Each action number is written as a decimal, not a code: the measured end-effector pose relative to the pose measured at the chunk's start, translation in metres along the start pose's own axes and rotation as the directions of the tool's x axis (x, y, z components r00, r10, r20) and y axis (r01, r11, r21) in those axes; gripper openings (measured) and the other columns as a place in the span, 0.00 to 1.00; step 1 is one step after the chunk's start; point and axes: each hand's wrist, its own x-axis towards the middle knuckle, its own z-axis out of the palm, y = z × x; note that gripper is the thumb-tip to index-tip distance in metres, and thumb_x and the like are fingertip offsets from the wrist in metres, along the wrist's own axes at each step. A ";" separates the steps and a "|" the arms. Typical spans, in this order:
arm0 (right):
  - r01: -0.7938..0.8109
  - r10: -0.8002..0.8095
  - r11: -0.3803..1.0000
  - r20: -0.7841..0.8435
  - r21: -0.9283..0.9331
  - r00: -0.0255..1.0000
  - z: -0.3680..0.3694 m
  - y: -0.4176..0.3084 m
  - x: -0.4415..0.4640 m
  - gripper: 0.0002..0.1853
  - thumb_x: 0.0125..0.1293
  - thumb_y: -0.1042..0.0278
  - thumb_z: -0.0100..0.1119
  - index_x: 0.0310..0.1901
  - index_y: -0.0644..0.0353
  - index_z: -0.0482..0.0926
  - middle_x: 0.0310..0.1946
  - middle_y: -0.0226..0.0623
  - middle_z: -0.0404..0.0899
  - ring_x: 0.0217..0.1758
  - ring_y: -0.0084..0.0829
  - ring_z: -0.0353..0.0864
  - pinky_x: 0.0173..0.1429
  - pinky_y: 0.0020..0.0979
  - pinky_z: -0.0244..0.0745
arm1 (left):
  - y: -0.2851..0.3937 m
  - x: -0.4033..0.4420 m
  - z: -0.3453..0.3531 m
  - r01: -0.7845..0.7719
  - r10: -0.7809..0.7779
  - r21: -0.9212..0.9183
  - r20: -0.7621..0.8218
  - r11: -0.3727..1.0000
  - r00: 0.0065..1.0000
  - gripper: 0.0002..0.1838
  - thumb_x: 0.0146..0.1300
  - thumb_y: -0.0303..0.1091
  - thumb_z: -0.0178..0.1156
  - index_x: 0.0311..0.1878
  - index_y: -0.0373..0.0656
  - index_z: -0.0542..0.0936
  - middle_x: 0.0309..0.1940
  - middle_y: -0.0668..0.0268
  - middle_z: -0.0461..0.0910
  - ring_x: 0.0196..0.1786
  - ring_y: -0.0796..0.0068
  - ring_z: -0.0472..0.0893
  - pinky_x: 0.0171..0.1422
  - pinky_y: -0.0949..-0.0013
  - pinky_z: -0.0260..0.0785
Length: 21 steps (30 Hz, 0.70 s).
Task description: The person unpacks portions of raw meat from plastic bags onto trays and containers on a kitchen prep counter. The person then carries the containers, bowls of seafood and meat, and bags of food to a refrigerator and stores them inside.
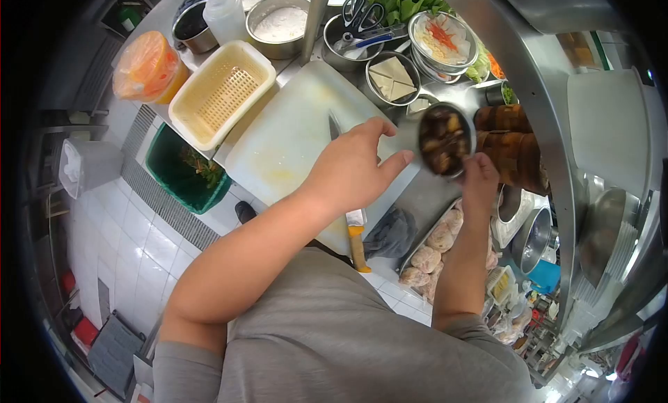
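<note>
My right hand point(480, 177) grips the rim of a small metal bowl point(474, 135), which holds dark brown, glossy chunks of food point(444, 142). The bowl is tilted toward me and slightly blurred. Over the cutting board point(278, 135) my left hand point(356, 163) hangs with thumb and fingers apart, holding nothing, its fingertips pointing at the bowl without touching it. Beneath that hand lies a knife point(356, 218) with a yellowish handle, its middle hidden by the hand. A dark grey cloth point(391, 234) lies beside the board.
Behind the board stand a metal bowl of tofu slices point(392, 79), a pot with scissors point(362, 14) and a bowl of white powder point(280, 24). A cream basket point(179, 114) is at left, above a green bin point(163, 170). Right are a meat tray point(417, 253) and bamboo steamers point(511, 159).
</note>
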 end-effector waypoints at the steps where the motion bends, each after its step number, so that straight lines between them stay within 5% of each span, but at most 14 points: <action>1: 0.002 0.004 0.998 -0.098 0.063 0.995 -0.009 0.008 0.014 0.09 0.69 0.69 0.59 0.32 0.65 0.78 0.25 0.33 0.76 0.25 0.24 0.76 0.29 0.27 0.75 | -0.001 -0.003 -0.002 -0.001 0.001 -0.005 0.000 1.000 1.000 0.19 0.67 0.43 0.64 0.53 0.40 0.79 0.40 0.52 0.85 0.36 0.59 0.86 0.47 0.61 0.76; 3: 0.008 0.016 0.993 -0.197 0.122 0.980 -0.013 0.018 0.038 0.09 0.69 0.71 0.58 0.32 0.67 0.76 0.25 0.34 0.75 0.26 0.25 0.77 0.30 0.29 0.79 | -0.010 -0.011 -0.011 0.119 -0.112 -0.074 0.093 0.990 0.989 0.21 0.67 0.42 0.64 0.58 0.40 0.77 0.46 0.52 0.84 0.40 0.62 0.86 0.49 0.63 0.76; 5: 0.076 0.067 0.923 -0.352 0.377 0.934 -0.007 0.022 0.064 0.07 0.72 0.73 0.52 0.38 0.69 0.72 0.34 0.42 0.79 0.32 0.32 0.85 0.40 0.33 0.88 | -0.034 -0.024 -0.017 0.138 -0.130 -0.115 0.070 0.984 0.989 0.20 0.68 0.40 0.64 0.58 0.40 0.78 0.46 0.55 0.84 0.41 0.65 0.85 0.49 0.64 0.76; 11: 0.090 0.114 0.909 -0.448 0.408 0.887 0.025 0.071 0.135 0.09 0.72 0.71 0.52 0.41 0.70 0.69 0.39 0.51 0.79 0.32 0.47 0.87 0.38 0.41 0.89 | -0.098 -0.074 -0.040 0.309 -0.320 -0.239 -0.009 0.920 0.947 0.18 0.67 0.38 0.65 0.56 0.39 0.78 0.45 0.58 0.84 0.42 0.71 0.83 0.44 0.67 0.75; 13: -0.045 0.249 0.904 -0.438 0.425 0.864 0.036 0.082 0.149 0.10 0.71 0.70 0.53 0.42 0.70 0.69 0.37 0.51 0.78 0.30 0.50 0.86 0.38 0.44 0.89 | -0.115 -0.091 -0.047 0.327 -0.350 -0.286 -0.029 0.901 0.936 0.18 0.68 0.38 0.64 0.56 0.39 0.78 0.44 0.61 0.84 0.41 0.74 0.82 0.45 0.68 0.74; 15: -0.082 0.186 0.966 -0.436 0.247 0.880 0.036 0.108 0.172 0.10 0.71 0.70 0.53 0.44 0.70 0.69 0.33 0.47 0.76 0.33 0.50 0.86 0.38 0.44 0.88 | -0.129 -0.106 -0.053 0.331 -0.380 -0.343 -0.083 0.879 0.921 0.18 0.68 0.36 0.64 0.56 0.37 0.78 0.44 0.64 0.83 0.41 0.77 0.80 0.46 0.71 0.73; 17: -0.166 0.382 0.832 -0.330 0.530 0.863 0.040 0.111 0.175 0.11 0.69 0.70 0.52 0.45 0.69 0.69 0.34 0.45 0.74 0.38 0.50 0.86 0.39 0.45 0.87 | -0.135 -0.117 -0.058 0.372 -0.428 -0.368 -0.083 0.852 0.900 0.17 0.68 0.35 0.64 0.56 0.35 0.78 0.43 0.66 0.82 0.40 0.79 0.78 0.47 0.73 0.71; 21: -0.272 0.366 0.884 -0.202 0.380 0.908 0.034 0.109 0.184 0.17 0.69 0.66 0.51 0.53 0.70 0.71 0.47 0.50 0.77 0.41 0.47 0.86 0.43 0.43 0.87 | -0.150 -0.134 -0.060 0.407 -0.493 -0.458 -0.081 0.790 0.866 0.17 0.68 0.33 0.64 0.56 0.36 0.78 0.38 0.69 0.80 0.38 0.83 0.74 0.44 0.75 0.69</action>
